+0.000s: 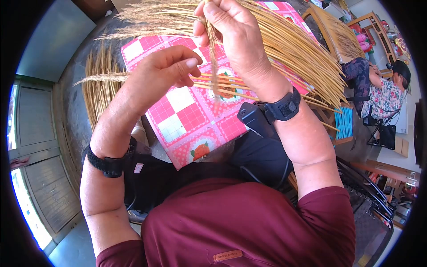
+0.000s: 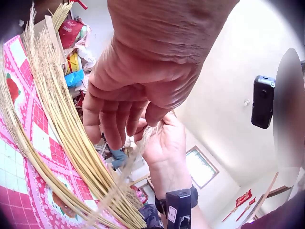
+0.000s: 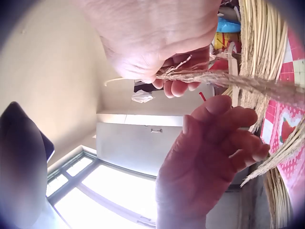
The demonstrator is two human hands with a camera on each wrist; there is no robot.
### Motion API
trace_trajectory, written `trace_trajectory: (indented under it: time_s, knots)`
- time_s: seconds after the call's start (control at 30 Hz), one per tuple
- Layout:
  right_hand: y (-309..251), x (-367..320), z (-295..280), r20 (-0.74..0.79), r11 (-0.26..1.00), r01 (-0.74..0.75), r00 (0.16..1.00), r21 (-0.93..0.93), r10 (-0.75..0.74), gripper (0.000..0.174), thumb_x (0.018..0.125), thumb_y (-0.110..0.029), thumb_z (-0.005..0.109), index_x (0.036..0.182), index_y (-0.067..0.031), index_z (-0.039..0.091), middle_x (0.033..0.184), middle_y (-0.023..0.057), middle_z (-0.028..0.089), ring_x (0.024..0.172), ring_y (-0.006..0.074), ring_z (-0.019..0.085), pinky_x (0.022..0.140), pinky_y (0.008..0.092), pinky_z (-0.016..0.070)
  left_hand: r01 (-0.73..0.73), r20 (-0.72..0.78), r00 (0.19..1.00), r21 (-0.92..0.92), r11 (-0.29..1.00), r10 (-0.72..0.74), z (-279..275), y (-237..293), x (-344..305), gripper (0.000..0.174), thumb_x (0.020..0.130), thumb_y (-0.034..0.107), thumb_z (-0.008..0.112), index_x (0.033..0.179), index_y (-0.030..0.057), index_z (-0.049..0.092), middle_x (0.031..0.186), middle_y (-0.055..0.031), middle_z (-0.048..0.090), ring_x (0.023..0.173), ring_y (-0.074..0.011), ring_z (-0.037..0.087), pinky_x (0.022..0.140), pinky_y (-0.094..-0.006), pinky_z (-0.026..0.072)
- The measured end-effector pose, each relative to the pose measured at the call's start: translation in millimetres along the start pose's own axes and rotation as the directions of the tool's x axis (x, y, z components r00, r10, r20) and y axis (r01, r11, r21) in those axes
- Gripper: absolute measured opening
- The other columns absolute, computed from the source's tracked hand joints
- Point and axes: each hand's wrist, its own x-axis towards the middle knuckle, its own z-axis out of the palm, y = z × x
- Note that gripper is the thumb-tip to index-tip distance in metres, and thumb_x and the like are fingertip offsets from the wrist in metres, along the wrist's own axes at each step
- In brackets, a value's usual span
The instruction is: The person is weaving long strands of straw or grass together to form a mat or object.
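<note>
My right hand [image 1: 243, 42] pinches a reed stalk with a feathery plume [image 1: 213, 60] that hangs down over the table. In the right wrist view the plume [image 3: 228, 81] runs out sideways from my curled fingers, and a thin stalk end pokes out on the other side. Beside it, my left hand [image 1: 162, 73] hovers with fingers loosely bent and nothing between them. The left wrist view has this hand [image 2: 147, 76] large at the top, its fingertips near the plume. Below both hands, a few loose stalks [image 1: 231, 84] lie across the pink checked tablecloth [image 1: 191, 118].
A large bundle of reed stalks [image 1: 298, 46] covers the table's far side, plumes to the left. More plumed stalks [image 1: 95, 89] stand left of the table. At the right, a person [image 1: 384, 91] in a flowered top sits near a blue woven stool [image 1: 343, 123].
</note>
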Motion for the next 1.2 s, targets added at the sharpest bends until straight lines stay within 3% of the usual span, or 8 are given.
trace_trajectory:
  time_s: [0.2,0.4,0.5,0.6,0.8,1.0,1.1,1.2]
  knots:
    - [-8,-4,0,0.006,1.000,-0.009,1.000,0.023,0.009,0.023,0.101,-0.026,0.043,0.095,-0.0061,0.053,0.074,0.0027,0.057,0.064,0.0078,0.053,0.058,0.0188,0.0432,-0.005,0.101,0.995,0.106,0.994,-0.006,11,-2,1,0.028,0.095,0.024,0.056,0.110,0.0010,0.060,0.088,-0.0022,0.064,0.081,-0.0095,0.058,0.076,-0.0261,0.0487]
    - [-7,-5,-1,0.033,0.995,-0.017,0.999,0.101,0.013,0.027,0.101,-0.030,0.041,0.100,-0.0057,0.053,0.074,0.0039,0.058,0.057,0.0079,0.053,0.054,0.0187,0.0436,0.054,0.228,0.971,0.075,0.996,-0.069,17,-4,3,0.028,0.094,0.022,0.057,0.112,0.0005,0.059,0.081,-0.0003,0.060,0.077,-0.0076,0.056,0.072,-0.0232,0.0480]
    - [-1,0,-3,0.017,0.944,-0.066,0.998,0.325,0.064,0.029,0.101,-0.031,0.040,0.102,-0.0056,0.052,0.074,0.0046,0.058,0.054,0.0063,0.052,0.049,0.0167,0.0416,0.056,0.220,0.972,0.143,0.988,-0.087,21,-3,3,0.028,0.094,0.021,0.057,0.113,0.0003,0.058,0.080,0.0002,0.060,0.076,-0.0079,0.055,0.072,-0.0235,0.0480]
    - [-6,-2,-3,-0.030,0.954,-0.103,0.993,0.281,0.116,0.029,0.101,-0.032,0.040,0.104,-0.0058,0.053,0.074,0.0046,0.059,0.051,0.0040,0.049,0.044,0.0150,0.0372,0.010,0.153,0.987,0.297,0.955,-0.058,22,-8,4,0.028,0.094,0.020,0.058,0.114,0.0003,0.058,0.079,-0.0010,0.060,0.074,-0.0083,0.055,0.071,-0.0239,0.0479]
    - [0,2,-9,0.044,0.956,-0.119,0.993,0.269,0.112,0.027,0.100,-0.031,0.045,0.098,-0.0069,0.056,0.070,0.0038,0.059,0.047,0.0028,0.042,0.040,0.0154,0.0306,0.046,0.063,0.994,0.522,0.851,-0.092,27,3,0,0.028,0.092,0.018,0.060,0.116,0.0039,0.058,0.088,-0.0068,0.065,0.080,-0.0133,0.059,0.072,-0.0297,0.0491]
    - [-1,1,-6,0.075,0.954,-0.124,0.991,0.273,0.108,0.023,0.099,-0.027,0.047,0.095,-0.0070,0.057,0.068,0.0038,0.059,0.048,0.0026,0.043,0.042,0.0150,0.0299,-0.054,0.144,0.989,0.481,0.875,-0.018,28,-6,-2,0.026,0.091,0.017,0.059,0.114,0.0044,0.059,0.094,-0.0085,0.067,0.086,-0.0141,0.061,0.076,-0.0312,0.0496]
    - [-6,-1,-6,0.094,0.953,-0.114,0.991,0.280,0.091,0.021,0.099,-0.025,0.048,0.094,-0.0067,0.057,0.068,0.0033,0.059,0.048,0.0027,0.044,0.043,0.0154,0.0320,-0.017,0.207,0.974,0.461,0.887,-0.089,30,-7,-2,0.028,0.090,0.017,0.061,0.114,0.0037,0.059,0.098,-0.0102,0.066,0.091,-0.0166,0.061,0.080,-0.0315,0.0496]
    - [1,0,-4,0.074,0.996,-0.063,0.996,0.062,0.059,0.021,0.099,-0.024,0.048,0.092,-0.0062,0.057,0.068,0.0027,0.059,0.049,0.0030,0.046,0.044,0.0155,0.0350,-0.052,0.271,0.954,0.573,0.818,-0.129,34,-4,-5,0.030,0.087,0.019,0.062,0.113,0.0033,0.060,0.103,-0.0128,0.065,0.095,-0.0255,0.062,0.083,-0.0351,0.0493]
